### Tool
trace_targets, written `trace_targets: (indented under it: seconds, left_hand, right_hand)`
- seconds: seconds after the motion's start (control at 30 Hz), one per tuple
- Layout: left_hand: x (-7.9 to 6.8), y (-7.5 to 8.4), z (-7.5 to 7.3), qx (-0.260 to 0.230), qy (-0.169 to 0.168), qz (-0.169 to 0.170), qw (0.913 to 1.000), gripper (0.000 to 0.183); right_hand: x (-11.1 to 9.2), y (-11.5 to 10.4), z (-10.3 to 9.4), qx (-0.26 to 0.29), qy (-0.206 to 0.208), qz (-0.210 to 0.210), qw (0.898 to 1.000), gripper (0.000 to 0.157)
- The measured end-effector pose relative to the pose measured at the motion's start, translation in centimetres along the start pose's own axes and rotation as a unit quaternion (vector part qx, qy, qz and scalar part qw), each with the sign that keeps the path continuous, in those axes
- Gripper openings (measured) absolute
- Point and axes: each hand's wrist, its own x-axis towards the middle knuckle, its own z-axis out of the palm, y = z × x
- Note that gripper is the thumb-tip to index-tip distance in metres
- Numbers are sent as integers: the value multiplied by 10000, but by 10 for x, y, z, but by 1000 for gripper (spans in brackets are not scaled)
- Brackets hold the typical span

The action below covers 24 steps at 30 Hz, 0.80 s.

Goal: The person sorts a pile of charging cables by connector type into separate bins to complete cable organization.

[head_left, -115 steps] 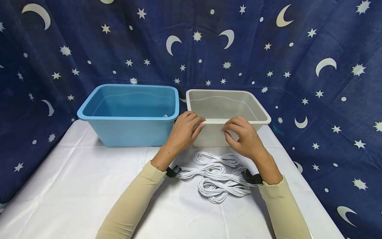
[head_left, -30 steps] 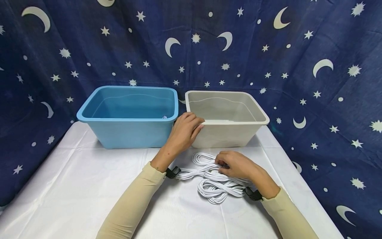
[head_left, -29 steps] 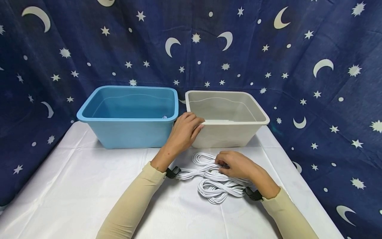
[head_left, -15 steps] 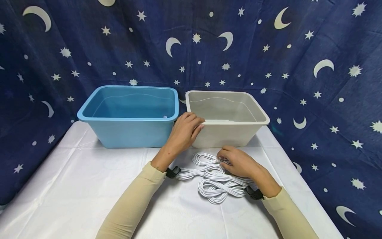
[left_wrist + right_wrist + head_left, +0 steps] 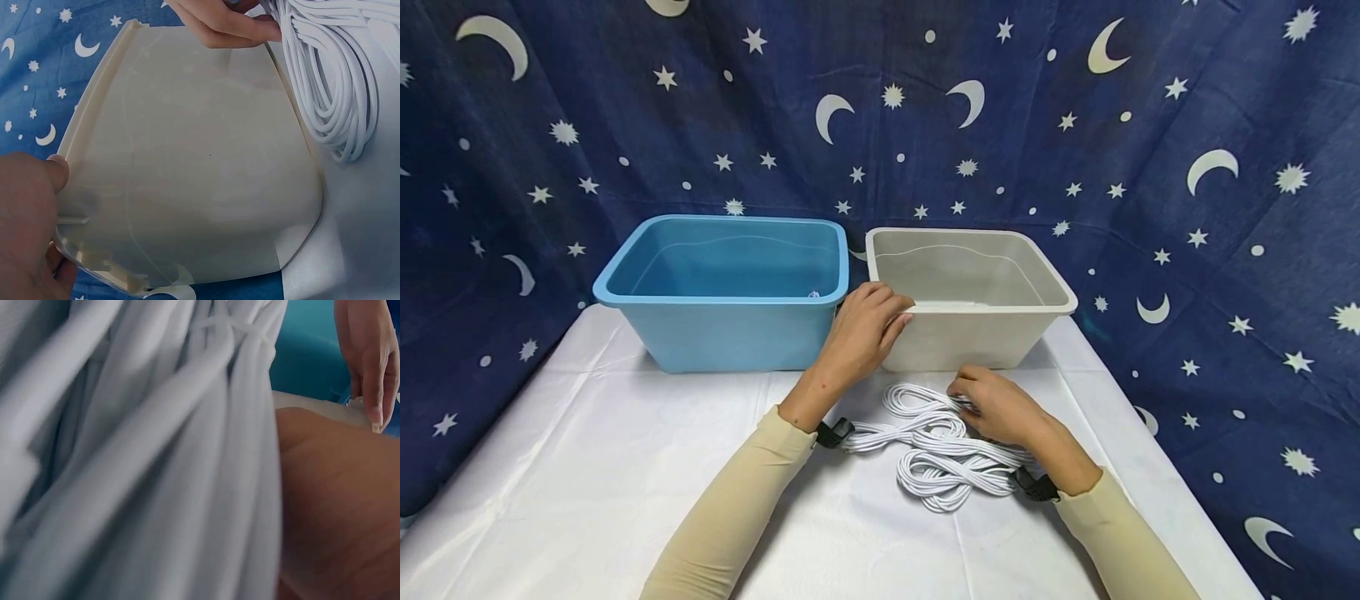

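Note:
My left hand (image 5: pixel 867 329) grips the near left rim of the grey bin (image 5: pixel 970 343); in the left wrist view its thumb lies on the rim's outside. On the white table, in front of that bin, lie several white cables (image 5: pixel 943 479) coiled into figure-eight bundles. The right hand (image 5: pixel 1000 410) holds the right end of the farthest cable bundle (image 5: pixel 913 400) between curled fingers and thumb. In the left wrist view, right fingers (image 5: pixel 231 28) meet the bundle's coils (image 5: pixel 334 100). Cable strands (image 5: pixel 375 9) also run off that view's edge. Close, blurred cables fill much of the right wrist view.
A blue bin (image 5: pixel 737 337) stands left of the grey one, with a small pale item (image 5: pixel 814 293) inside near its front right corner. A dark blue curtain (image 5: pixel 880 108) with moons and stars hangs behind both. White cloth (image 5: pixel 587 500) covers the table.
My right hand has come down from beside the grey bin's front rim to the cables. Over the last second it shifts slightly up and right at the far bundle. The left hand stays put.

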Motion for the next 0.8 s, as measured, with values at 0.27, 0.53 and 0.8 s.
trace_targets:
  seconds: [0.27, 0.53, 0.8]
  left_hand:
    - [0, 1, 0, 12, 29, 18, 10000, 27]
    - [-1, 0, 1, 8, 46, 7, 10000, 27]
    - [-1, 0, 0, -17, 32, -10, 10000, 27]
  right_hand:
    - [0, -1, 1, -168, 60, 37, 9998, 26]
    - [2, 0, 4, -346, 155, 80, 9993, 24]
    - [3, -1, 7, -419, 244, 117, 9988, 26]
